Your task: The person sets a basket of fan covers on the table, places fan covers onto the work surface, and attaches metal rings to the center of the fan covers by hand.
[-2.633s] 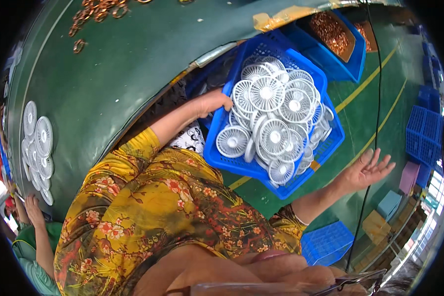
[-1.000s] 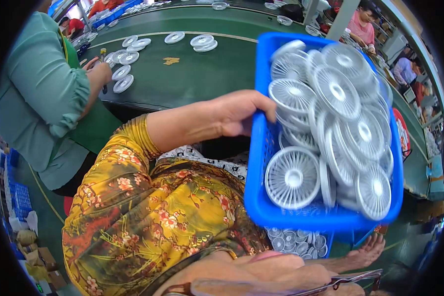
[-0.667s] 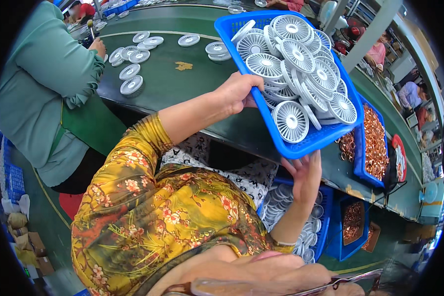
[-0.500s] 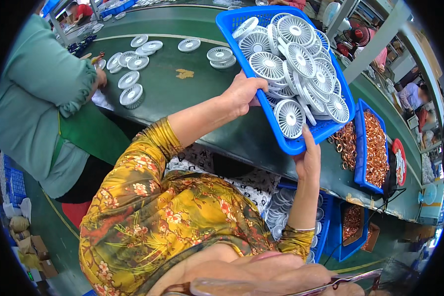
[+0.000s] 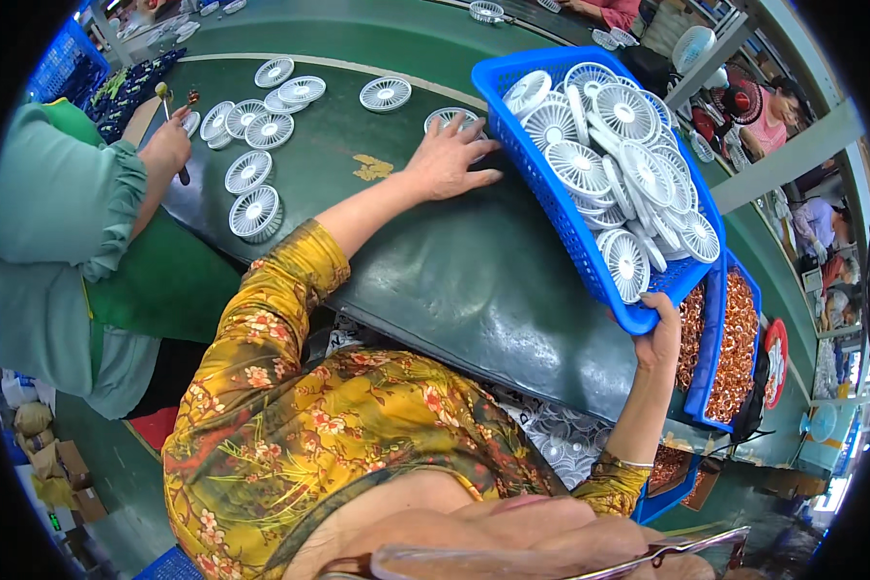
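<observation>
A blue plastic basket, heaped with white round fan grilles, sits at the right of the green table. My right hand grips the basket's near rim, thumb over the edge. My left hand is off the basket, with its fingers spread toward a white grille on the table just left of the basket. The fingertips partly cover that grille; whether they touch it I cannot tell.
More grilles lie at the table's far left, near a co-worker's hand holding a thin tool. Right of the basket stands a blue tray of copper-coloured rings, beside a red dish. A metal post slants behind.
The basket has shifted right and a little down. My left hand has let go of its left rim and moved left onto the table. My right hand keeps its hold.
</observation>
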Demonstrator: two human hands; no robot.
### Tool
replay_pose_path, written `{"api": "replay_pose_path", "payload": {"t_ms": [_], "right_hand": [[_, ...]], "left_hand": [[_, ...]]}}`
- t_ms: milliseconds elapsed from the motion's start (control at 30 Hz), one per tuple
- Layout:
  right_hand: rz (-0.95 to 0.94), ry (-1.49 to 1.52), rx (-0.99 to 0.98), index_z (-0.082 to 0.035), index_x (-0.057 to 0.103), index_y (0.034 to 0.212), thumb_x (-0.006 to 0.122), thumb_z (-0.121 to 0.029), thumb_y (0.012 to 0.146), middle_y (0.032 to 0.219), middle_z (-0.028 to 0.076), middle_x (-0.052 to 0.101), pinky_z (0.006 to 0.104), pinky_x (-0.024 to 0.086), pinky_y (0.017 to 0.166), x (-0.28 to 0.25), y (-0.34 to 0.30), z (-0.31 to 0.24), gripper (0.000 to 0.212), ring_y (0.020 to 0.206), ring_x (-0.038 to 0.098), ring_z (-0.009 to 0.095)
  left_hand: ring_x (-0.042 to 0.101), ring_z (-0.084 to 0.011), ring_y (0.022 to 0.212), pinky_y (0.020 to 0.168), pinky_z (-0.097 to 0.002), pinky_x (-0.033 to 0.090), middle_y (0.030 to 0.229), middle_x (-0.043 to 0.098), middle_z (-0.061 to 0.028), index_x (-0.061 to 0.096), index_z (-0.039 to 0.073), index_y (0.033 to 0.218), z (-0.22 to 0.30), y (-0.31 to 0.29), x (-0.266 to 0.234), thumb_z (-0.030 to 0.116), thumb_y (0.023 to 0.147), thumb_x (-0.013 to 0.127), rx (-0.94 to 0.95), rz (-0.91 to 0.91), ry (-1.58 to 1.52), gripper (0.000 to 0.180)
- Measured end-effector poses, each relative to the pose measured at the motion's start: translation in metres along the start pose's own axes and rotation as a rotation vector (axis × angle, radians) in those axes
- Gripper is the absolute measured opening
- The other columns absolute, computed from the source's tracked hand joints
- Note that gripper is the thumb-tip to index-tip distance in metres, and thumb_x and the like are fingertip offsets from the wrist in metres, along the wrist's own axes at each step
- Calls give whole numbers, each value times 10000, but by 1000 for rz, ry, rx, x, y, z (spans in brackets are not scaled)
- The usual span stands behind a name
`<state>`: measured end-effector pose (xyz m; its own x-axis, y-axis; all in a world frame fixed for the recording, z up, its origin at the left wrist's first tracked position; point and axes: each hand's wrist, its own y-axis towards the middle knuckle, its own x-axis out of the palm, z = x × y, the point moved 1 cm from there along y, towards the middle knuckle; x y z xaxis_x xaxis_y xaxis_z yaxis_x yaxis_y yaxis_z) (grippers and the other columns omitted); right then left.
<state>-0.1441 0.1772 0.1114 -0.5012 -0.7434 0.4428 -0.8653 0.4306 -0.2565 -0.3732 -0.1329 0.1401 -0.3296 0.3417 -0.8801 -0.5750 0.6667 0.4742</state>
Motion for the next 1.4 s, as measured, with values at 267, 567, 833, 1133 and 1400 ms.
{"api": "replay_pose_path", "payload": {"t_ms": [267, 567, 833, 1133, 1400], "right_hand": [[-29, -105, -18, 1, 559, 959, 596, -13, 689, 837, 58, 593, 293, 489, 662, -3, 0, -1, 273, 725, 579, 171], [-135, -162, 31, -53, 543, 1165, 524, -393, 908, 960, 66, 634, 273, 511, 665, 3, 10, -2, 427, 770, 617, 122], [425, -1499, -471, -24, 584, 997, 635, -387, 817, 907, 163, 596, 420, 471, 692, -71, -10, 11, 409, 794, 604, 327], [384, -1401, -714, -48, 574, 865, 633, -280, 834, 883, 142, 560, 450, 455, 683, -37, -18, 29, 241, 810, 576, 350], [106, -1354, -678, -27, 593, 918, 594, -163, 855, 862, 152, 601, 388, 460, 716, -11, -20, 48, 150, 802, 582, 336]], "left_hand": [[473, -256, 1180, 898, -631, 301, 1245, 530, -55, 585, 231, 1162, -10, -36, 9, 212, 819, 541, -261, -44, 270, 346], [505, -271, 1168, 983, -665, 242, 1289, 504, -52, 499, 259, 1267, 9, -49, -31, 261, 864, 542, -716, -323, 520, 405], [571, -309, 976, 816, -425, 428, 1012, 617, -124, 620, 73, 975, 77, -52, -51, 174, 783, 662, -126, 418, -8, 221], [553, -215, 858, 759, -351, 451, 860, 568, -15, 633, 135, 895, 153, -24, -51, 282, 652, 752, 322, 400, -298, 308], [554, -222, 674, 595, -370, 427, 639, 522, -32, 599, 147, 700, 148, -11, -24, 469, 685, 649, 283, 312, -235, 327]]}}
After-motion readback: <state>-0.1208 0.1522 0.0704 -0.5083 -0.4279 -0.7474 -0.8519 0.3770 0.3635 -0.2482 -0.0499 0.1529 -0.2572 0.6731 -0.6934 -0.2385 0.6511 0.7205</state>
